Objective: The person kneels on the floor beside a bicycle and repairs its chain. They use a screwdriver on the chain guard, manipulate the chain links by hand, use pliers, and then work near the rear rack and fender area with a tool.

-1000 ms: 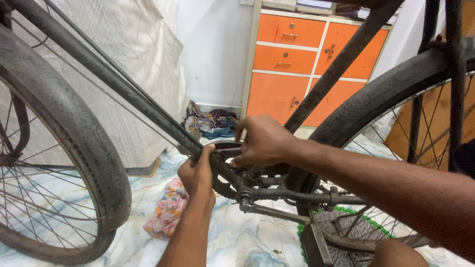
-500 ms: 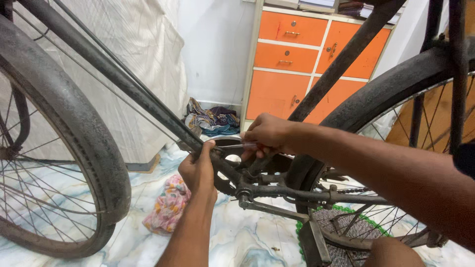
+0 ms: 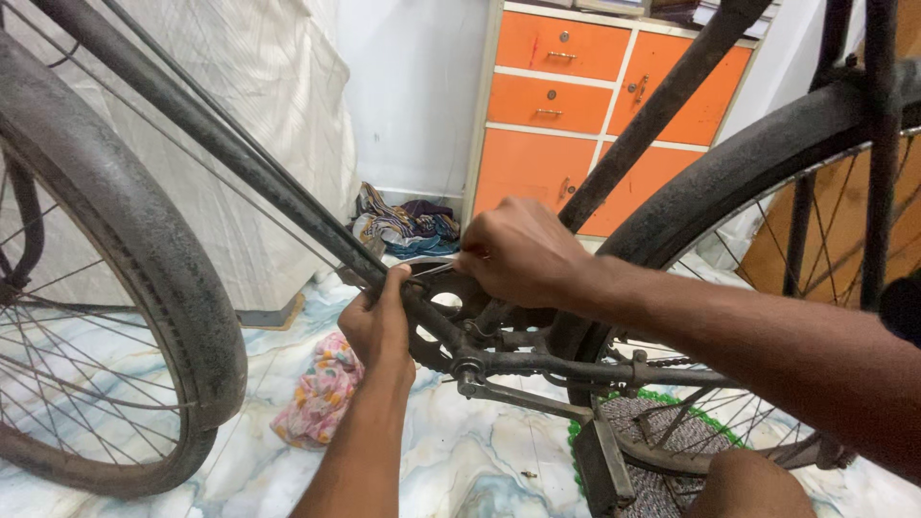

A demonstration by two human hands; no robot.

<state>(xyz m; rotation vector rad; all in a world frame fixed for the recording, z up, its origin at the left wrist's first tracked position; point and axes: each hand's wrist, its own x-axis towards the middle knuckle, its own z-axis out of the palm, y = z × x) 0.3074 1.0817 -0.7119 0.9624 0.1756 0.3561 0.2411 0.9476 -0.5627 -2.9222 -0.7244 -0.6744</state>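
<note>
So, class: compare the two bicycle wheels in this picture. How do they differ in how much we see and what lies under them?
The left wheel shows most of its tyre and thin spokes, while the right wheel is cut off by the picture's edge and crossed by an arm. The left wheel rests on bare marbled floor; the right wheel stands over a green-edged mat. Both have dusty black tyres.

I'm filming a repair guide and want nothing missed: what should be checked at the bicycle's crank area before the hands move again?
1. Left hand grips the frame tube: ok.
2. Right hand reaches the chainring: ok.
3. Thin metal piece at the right fingertips, what it is: cannot tell.
4. Pedal hangs free of both hands: ok.
5. Floral cloth lies on the floor beside the front wheel: ok.
</note>
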